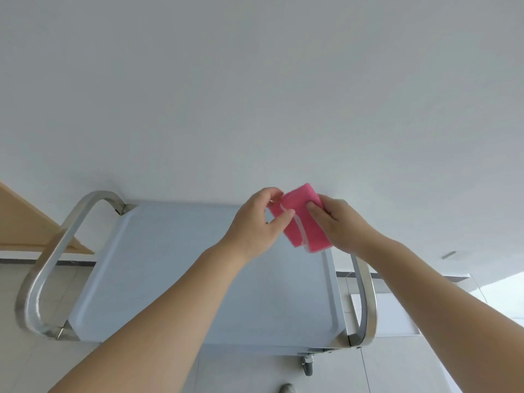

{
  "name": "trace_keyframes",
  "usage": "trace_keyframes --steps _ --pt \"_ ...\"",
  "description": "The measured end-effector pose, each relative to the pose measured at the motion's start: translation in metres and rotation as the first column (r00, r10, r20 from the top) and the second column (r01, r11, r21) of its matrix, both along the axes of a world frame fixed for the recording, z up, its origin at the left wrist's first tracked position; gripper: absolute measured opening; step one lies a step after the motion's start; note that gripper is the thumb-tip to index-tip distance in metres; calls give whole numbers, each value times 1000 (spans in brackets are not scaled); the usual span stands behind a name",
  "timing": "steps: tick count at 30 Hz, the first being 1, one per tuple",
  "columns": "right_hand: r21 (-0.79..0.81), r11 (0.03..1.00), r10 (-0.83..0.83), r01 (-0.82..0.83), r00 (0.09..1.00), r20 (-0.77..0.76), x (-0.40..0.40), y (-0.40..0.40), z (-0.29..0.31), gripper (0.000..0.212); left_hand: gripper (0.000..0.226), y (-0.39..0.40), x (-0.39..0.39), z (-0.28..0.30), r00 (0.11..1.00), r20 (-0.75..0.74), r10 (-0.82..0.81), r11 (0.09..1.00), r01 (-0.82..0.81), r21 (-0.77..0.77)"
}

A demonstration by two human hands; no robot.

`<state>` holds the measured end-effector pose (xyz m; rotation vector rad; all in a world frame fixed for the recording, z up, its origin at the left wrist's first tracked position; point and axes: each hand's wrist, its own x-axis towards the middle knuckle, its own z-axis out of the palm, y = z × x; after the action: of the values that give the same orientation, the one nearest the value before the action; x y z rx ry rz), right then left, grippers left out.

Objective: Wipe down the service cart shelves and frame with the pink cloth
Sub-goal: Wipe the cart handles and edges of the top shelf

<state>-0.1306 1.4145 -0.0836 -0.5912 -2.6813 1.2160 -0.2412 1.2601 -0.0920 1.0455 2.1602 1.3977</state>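
Note:
A folded pink cloth [303,219] is held up over the far right corner of the cart's top shelf [198,268]. My left hand [259,222] pinches its left edge between thumb and fingers. My right hand [337,225] grips the cloth from the right, thumb on its top face. The shelf is a pale blue-grey metal tray with a raised rim. Steel handle loops stand at the left end [48,268] and the right end [365,302] of the cart. Lower shelves are hidden under the top one.
A white wall fills the upper view, directly behind the cart. A wooden surface [31,222] juts in at the left. One caster [307,364] shows below the cart's near right corner. Pale floor tiles lie around, and a shoe tip [287,388] shows at the bottom.

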Motion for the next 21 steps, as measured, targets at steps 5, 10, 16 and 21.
trace_keyframes --steps 5,10,16,21 --pt "-169 985 8 -21 997 -74 8 -104 25 25 11 -66 -5 27 995 37 -88 992 84 98" --pt "-314 945 78 -89 996 -47 10 -195 22 27 10 -156 -11 25 974 113 -194 975 178 137" --pt "-447 893 23 -41 999 -46 26 -232 16 72 7 -220 -6 30 878 187 -441 897 429 103" --pt "-135 988 99 -81 986 135 42 -243 0 30 9 -236 13 18 815 228 -533 838 545 11"
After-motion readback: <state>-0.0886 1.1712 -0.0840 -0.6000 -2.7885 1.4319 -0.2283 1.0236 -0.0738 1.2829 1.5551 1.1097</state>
